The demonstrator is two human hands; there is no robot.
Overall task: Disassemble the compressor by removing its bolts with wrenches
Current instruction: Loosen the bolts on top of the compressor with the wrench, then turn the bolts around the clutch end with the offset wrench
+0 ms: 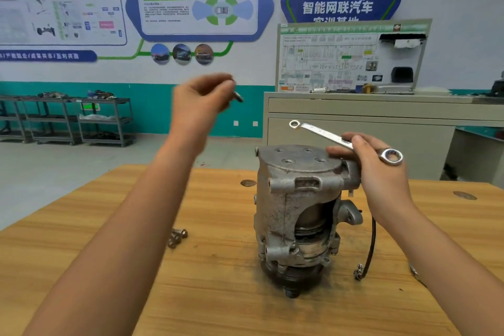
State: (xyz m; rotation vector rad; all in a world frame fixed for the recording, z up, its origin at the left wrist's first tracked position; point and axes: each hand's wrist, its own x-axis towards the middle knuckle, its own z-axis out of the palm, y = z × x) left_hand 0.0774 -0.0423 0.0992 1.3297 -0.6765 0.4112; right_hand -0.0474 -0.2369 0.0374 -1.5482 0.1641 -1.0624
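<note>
A grey metal compressor (297, 215) stands upright on the wooden table (212, 294), its flat top showing several empty bolt holes. My right hand (373, 166) rests against the compressor's top right edge and grips a silver ring wrench (327, 135) that points up and left. My left hand (201, 98) is raised high above the table, blurred, and pinches a small bolt (238, 96) at its fingertips. A few removed bolts (177, 237) lie loose on the table left of the compressor.
A black cable with a connector (368, 248) hangs from the compressor's right side. A beige cabinet (354, 128) with a wiring display board stands behind the table. Metal shelf racks (68, 117) line the far left wall.
</note>
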